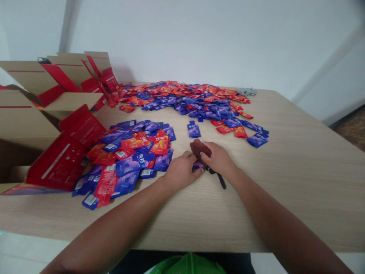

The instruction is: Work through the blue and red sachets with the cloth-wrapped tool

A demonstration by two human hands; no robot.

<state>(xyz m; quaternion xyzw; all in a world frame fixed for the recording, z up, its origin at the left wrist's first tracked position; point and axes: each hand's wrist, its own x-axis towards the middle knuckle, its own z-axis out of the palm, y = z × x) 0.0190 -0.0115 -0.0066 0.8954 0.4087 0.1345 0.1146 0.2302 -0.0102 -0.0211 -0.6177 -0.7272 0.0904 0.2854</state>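
My right hand [219, 159] is closed on a flat, dark reddish-brown piece [200, 148] that looks like leather; I cannot make out its kind. Below it, my left hand [182, 172] grips a small purple sachet [197, 165], mostly hidden by my fingers. A black strap-like thing [221, 180] sticks out beneath my right hand onto the table. Just beyond both hands lies a single purple sachet [194, 130]. To the left of my left hand spreads a pile of purple and red sachets [134, 158].
A wide heap of red and purple sachets [185, 97] runs along the back of the wooden table [285, 182]. Open red-and-brown cardboard boxes [67, 152] stand at the left. Some grey scraps [246, 91] lie at the heap's right end, near the white wall.
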